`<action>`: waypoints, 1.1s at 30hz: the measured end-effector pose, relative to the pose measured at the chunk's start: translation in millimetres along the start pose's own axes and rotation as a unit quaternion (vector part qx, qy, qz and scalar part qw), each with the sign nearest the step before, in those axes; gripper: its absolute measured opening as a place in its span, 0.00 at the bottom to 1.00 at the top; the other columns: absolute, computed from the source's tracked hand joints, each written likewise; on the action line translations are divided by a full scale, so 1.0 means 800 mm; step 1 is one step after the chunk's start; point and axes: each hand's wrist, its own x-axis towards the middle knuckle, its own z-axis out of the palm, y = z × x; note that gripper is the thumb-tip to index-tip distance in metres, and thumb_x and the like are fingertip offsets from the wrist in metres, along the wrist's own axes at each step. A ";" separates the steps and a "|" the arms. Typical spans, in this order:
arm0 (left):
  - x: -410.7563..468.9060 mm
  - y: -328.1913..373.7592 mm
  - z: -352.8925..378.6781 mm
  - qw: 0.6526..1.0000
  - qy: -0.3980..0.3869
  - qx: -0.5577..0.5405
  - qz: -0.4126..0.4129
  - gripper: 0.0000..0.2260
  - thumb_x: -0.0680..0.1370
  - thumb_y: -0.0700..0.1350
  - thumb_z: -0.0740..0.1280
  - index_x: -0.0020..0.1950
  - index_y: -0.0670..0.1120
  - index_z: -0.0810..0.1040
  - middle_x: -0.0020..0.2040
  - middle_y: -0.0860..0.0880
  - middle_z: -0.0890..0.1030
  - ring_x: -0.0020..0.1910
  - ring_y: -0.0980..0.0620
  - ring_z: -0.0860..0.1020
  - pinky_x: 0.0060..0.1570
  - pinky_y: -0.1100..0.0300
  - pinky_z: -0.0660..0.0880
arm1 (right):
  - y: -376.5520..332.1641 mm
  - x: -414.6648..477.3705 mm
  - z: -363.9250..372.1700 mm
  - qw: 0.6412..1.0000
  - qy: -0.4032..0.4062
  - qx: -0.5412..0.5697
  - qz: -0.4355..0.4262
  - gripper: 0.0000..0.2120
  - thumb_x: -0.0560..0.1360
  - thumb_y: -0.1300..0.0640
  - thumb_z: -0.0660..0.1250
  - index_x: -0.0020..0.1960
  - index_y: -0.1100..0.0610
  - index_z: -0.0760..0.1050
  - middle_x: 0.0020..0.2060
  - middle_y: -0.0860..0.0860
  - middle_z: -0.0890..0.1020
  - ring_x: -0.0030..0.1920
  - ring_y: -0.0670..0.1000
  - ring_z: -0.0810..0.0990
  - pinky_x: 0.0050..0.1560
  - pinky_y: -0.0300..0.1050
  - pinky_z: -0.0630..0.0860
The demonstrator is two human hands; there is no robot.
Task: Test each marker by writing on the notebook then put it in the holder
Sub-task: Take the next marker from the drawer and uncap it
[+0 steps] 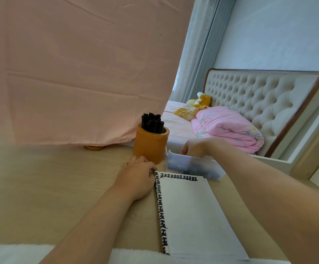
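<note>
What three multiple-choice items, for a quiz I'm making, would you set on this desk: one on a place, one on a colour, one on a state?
1. Where does the holder stand?
A) on the bed
B) left of the clear box
C) on a shelf

2. What colour are the markers in it?
A) red
B) black
C) green

3. How is the notebook?
A) closed
B) open, page wholly blank
C) open, marks along the top

Key:
1 B, it stands on the desk beside the box.
2 B, every marker end that shows is black.
3 C, a row of black marks crosses the top of the white page.
</note>
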 end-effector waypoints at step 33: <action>-0.005 0.044 -0.007 0.966 0.157 0.015 0.207 0.11 0.78 0.47 0.69 0.60 0.53 0.81 0.52 0.56 0.80 0.50 0.54 0.74 0.46 0.54 0.74 | 0.023 -0.130 0.106 0.874 0.290 0.334 -0.201 0.14 0.70 0.66 0.72 0.51 0.51 0.79 0.42 0.49 0.81 0.36 0.45 0.78 0.43 0.44 0.81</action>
